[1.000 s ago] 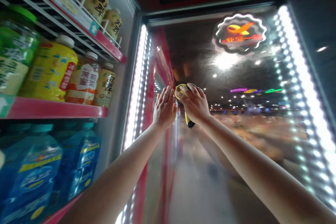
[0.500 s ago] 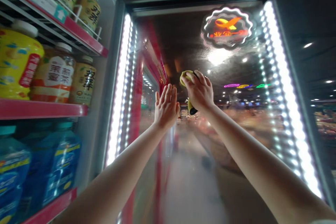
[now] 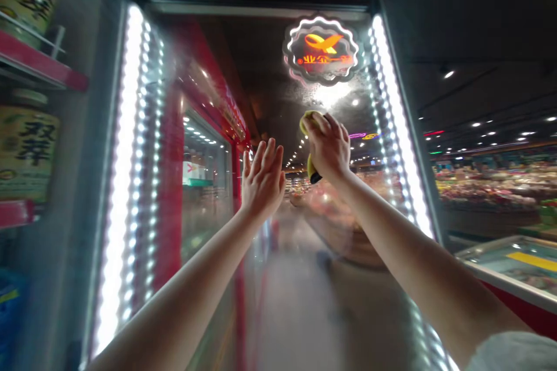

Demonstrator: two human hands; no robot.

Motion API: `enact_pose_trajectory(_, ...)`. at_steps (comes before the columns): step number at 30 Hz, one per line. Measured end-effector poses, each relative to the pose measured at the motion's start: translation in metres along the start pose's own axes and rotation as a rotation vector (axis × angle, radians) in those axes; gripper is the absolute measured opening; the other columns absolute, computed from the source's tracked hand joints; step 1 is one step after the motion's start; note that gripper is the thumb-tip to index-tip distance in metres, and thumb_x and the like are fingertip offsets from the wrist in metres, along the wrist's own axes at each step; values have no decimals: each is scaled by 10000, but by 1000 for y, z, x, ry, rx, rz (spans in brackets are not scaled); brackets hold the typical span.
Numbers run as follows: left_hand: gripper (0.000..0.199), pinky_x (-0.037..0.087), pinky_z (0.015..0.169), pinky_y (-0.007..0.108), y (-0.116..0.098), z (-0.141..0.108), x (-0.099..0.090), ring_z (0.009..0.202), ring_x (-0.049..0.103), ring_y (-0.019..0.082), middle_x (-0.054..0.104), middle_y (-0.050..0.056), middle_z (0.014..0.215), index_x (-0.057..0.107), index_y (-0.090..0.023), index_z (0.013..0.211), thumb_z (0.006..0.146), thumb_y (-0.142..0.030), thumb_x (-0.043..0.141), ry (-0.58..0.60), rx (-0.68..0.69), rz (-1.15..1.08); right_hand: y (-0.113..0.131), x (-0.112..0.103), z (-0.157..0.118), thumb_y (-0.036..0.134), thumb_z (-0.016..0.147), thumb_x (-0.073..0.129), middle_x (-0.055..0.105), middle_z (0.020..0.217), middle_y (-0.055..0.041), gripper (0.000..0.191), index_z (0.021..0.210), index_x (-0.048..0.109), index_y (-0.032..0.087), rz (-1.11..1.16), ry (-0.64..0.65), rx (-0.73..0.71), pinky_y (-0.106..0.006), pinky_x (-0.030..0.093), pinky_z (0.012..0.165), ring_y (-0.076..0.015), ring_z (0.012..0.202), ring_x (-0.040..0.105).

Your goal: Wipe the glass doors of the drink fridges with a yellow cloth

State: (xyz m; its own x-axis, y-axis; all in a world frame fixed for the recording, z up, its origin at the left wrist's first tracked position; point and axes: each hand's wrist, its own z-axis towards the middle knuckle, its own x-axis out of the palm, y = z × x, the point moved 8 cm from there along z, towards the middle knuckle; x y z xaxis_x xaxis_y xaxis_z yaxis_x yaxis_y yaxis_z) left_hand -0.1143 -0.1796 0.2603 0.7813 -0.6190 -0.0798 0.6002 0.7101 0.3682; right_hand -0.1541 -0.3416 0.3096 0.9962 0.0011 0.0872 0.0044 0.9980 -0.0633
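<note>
Cloth (image 3: pixel 307 122) under curled fingers of right hand (image 3: pixel 329 148), dark end (image 3: pixel 315 178) lower; left hand (image 3: pixel 263 182) spread

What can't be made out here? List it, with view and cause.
Middle of the yellow cloth: head view, hidden by the right hand.
Palm of the left hand: head view, turned from the camera.
Rest of the blue item: head view, cut by left edge.
Individual far goods: head view, too small and blurred.
</note>
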Motion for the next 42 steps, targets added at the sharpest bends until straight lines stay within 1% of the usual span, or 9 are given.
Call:
enact_pose_trajectory(3,659,138,1302,618,-11,-2,9,1582,251,290,317,102,1689,304,-246,1620,984,-197,471,19,-20,-6,-41,-13,-27,217,1031,388,525,1561,-113,516,1527,506,301,-38,-134,128,-670,269,1182,-365,1487,383)
enact_pose_trajectory(7,694,135,1297,633,-24,-5,21,1585,238,295,297,108,1696,274,-244,1630,972,-197,489,45,-11,-16,-31,-10,-64,168,1023,397,501,1582,-133,537,1544,484,263,-68,-61,-15,-621,288,1200,-335,1505,373)
enact_pose_trajectory(11,705,133,1295,644,-41,2,35,1582,246,300,307,106,1692,282,-252,1626,962,-197,511,62,31,-38,-28,7,-45,172,1014,448,522,1578,-4,564,1539,475,376,2,102,-181,-463,378,1192,-244,1502,384)
enact_pose_trajectory(17,719,130,1303,622,-61,2,52,1590,218,289,296,111,1695,267,-243,1628,956,-187,517,80,87,-36,-101,5,-48,226,1016,418,500,1579,-113,510,1513,528,247,-104,-59,183,-541,435,1101,-343,1465,409)
enact_pose_trajectory(21,693,149,1300,619,-63,0,64,1584,238,286,324,120,1683,290,-235,1618,962,-190,509,69,74,-35,-79,18,-62,229,1034,418,551,1543,-79,476,1488,553,284,-68,27,8,-493,399,1137,-290,1451,431)
enact_pose_trajectory(27,722,180,1290,637,-78,4,85,1573,272,299,352,121,1669,283,-235,1623,943,-162,516,100,98,-40,-107,39,-7,198,1025,370,513,1580,-35,525,1513,519,319,-46,94,8,-494,366,1179,-271,1486,382)
enact_pose_trajectory(31,767,185,1285,641,-85,2,93,1581,247,302,321,128,1682,230,-224,1638,932,-158,524,97,88,-45,-141,35,-35,189,992,376,543,1535,-122,538,1501,542,244,0,-45,173,-523,455,1085,-323,1434,428)
enact_pose_trajectory(35,732,176,1290,630,-91,2,103,1578,255,299,324,140,1680,263,-205,1625,942,-184,525,115,100,-51,-122,38,-70,193,1013,397,554,1531,-122,506,1489,555,259,-34,-2,53,-513,445,1088,-314,1441,429)
enact_pose_trajectory(42,663,154,1290,642,-113,7,124,1573,269,310,347,158,1666,353,-168,1581,941,-181,523,140,100,-69,-152,40,-48,212,1049,319,483,1594,-147,520,1536,501,208,-124,131,142,-573,448,1062,-364,1449,415)
